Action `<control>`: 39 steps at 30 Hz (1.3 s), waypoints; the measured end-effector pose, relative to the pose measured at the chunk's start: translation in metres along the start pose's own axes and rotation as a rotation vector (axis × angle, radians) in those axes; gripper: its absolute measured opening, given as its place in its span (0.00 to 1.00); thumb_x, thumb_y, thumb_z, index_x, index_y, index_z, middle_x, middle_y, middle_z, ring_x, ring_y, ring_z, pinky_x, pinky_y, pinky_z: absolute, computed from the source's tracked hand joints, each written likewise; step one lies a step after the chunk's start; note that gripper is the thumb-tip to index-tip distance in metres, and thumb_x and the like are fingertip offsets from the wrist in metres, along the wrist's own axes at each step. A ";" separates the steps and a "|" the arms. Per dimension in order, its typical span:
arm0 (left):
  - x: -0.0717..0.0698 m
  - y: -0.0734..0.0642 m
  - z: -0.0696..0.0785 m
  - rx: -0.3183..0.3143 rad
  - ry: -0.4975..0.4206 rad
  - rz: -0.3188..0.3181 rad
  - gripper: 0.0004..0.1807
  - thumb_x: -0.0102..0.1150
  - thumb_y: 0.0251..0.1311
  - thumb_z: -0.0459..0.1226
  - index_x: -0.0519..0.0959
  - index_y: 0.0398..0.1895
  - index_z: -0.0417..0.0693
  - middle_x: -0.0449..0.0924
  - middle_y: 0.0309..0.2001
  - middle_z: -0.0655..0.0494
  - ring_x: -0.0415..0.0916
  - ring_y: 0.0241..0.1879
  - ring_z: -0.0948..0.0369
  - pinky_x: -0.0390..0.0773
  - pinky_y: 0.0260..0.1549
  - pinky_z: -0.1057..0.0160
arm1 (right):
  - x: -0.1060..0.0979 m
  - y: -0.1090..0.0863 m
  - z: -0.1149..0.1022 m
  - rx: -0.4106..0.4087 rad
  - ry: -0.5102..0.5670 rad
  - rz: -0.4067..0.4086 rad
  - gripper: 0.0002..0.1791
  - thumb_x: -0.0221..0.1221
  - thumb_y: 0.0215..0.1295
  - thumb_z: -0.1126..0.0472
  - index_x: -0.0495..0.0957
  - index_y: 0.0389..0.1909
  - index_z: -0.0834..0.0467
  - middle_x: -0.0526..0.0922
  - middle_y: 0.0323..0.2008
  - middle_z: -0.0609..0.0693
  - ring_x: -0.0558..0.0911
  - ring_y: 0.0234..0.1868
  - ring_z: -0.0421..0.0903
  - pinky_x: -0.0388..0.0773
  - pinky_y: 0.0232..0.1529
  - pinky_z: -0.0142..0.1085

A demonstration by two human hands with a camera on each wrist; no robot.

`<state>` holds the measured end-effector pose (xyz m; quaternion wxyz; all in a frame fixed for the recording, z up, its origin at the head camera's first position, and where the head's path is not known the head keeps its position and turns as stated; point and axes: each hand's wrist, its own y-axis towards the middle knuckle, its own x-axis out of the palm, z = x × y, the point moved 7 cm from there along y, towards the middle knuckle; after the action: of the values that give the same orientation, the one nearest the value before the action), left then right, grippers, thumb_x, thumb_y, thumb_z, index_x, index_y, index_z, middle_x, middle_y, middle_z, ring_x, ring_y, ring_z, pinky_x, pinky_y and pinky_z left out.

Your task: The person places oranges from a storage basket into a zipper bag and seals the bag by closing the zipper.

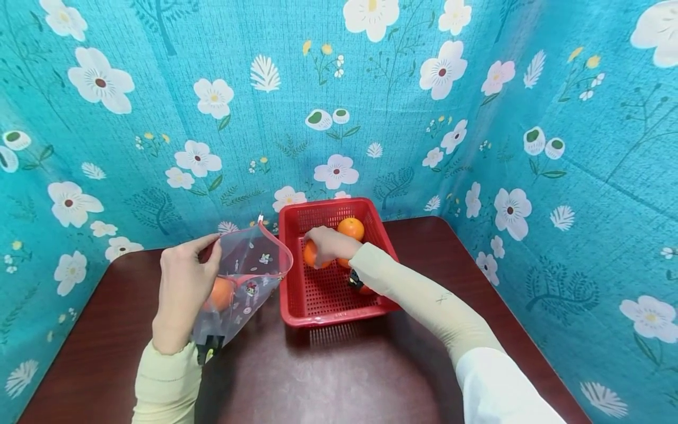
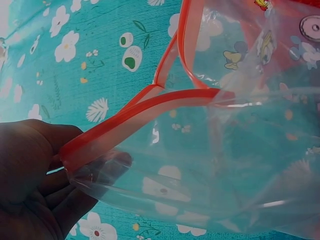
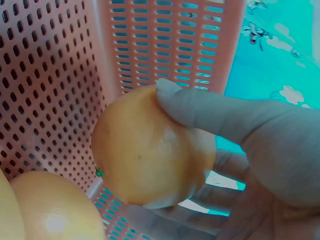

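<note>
My left hand (image 1: 185, 277) pinches the red-trimmed rim of a clear zip bag (image 2: 240, 155), printed with small cartoon figures. The bag hangs with its mouth apart, and an orange (image 1: 219, 294) shows inside it. Over the red basket (image 1: 312, 321), my right hand (image 1: 331, 244) grips another orange (image 3: 150, 150), thumb on top and fingers curled beneath. In the right wrist view this orange sits beside the basket's slotted wall. More oranges lie in the basket, one (image 1: 351, 228) at the back and others partly hidden by my right hand and sleeve.
The basket stands on a dark brown table (image 1: 318, 377), just right of the bag. A blue flowered cloth (image 1: 296, 118) hangs behind the table and along its right side. Small black wrist devices show at both cuffs.
</note>
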<state>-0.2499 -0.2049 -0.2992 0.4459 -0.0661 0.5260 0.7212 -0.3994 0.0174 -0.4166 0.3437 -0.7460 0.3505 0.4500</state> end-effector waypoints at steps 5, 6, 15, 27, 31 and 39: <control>0.002 0.001 0.000 0.006 0.008 0.005 0.09 0.67 0.59 0.25 0.87 0.43 0.30 0.86 0.32 0.33 0.81 0.24 0.43 0.83 0.27 0.41 | -0.011 -0.009 -0.001 -0.011 0.004 0.051 0.42 0.78 0.49 0.60 0.73 0.68 0.54 0.81 0.58 0.50 0.79 0.52 0.48 0.82 0.56 0.44; 0.002 0.001 0.000 0.005 0.009 0.006 0.09 0.66 0.59 0.25 0.87 0.43 0.30 0.86 0.33 0.33 0.81 0.24 0.43 0.83 0.27 0.42 | -0.013 -0.011 -0.001 -0.013 0.012 0.058 0.42 0.78 0.49 0.60 0.73 0.68 0.54 0.81 0.58 0.51 0.79 0.53 0.48 0.82 0.56 0.45; 0.003 0.000 0.000 -0.012 0.018 0.003 0.10 0.67 0.59 0.25 0.86 0.44 0.29 0.86 0.34 0.32 0.82 0.27 0.40 0.83 0.29 0.41 | -0.024 -0.017 0.001 -0.038 0.054 0.091 0.43 0.78 0.50 0.59 0.72 0.69 0.54 0.78 0.61 0.50 0.76 0.55 0.48 0.81 0.55 0.44; 0.006 0.000 0.002 -0.028 0.025 -0.004 0.10 0.68 0.59 0.25 0.86 0.44 0.28 0.86 0.35 0.31 0.82 0.28 0.39 0.83 0.30 0.40 | -0.037 -0.027 -0.004 -0.086 0.081 0.121 0.41 0.77 0.52 0.61 0.72 0.68 0.57 0.78 0.61 0.53 0.75 0.56 0.49 0.81 0.56 0.45; 0.006 -0.001 0.003 -0.019 0.024 0.003 0.10 0.67 0.59 0.26 0.86 0.43 0.29 0.86 0.34 0.32 0.82 0.26 0.40 0.83 0.28 0.41 | -0.043 -0.033 -0.006 -0.100 0.099 0.143 0.42 0.77 0.50 0.62 0.72 0.68 0.57 0.77 0.62 0.52 0.75 0.57 0.49 0.81 0.56 0.46; 0.006 -0.002 0.004 -0.002 0.021 0.022 0.10 0.69 0.58 0.25 0.86 0.43 0.30 0.86 0.31 0.33 0.80 0.24 0.42 0.82 0.26 0.43 | -0.047 -0.043 -0.008 -0.102 0.104 0.164 0.43 0.78 0.49 0.60 0.72 0.68 0.54 0.77 0.63 0.50 0.75 0.58 0.48 0.82 0.56 0.44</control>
<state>-0.2502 -0.1982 -0.3021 0.4324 -0.0684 0.5308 0.7257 -0.3768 0.0430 -0.3626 0.2487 -0.7536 0.4044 0.4547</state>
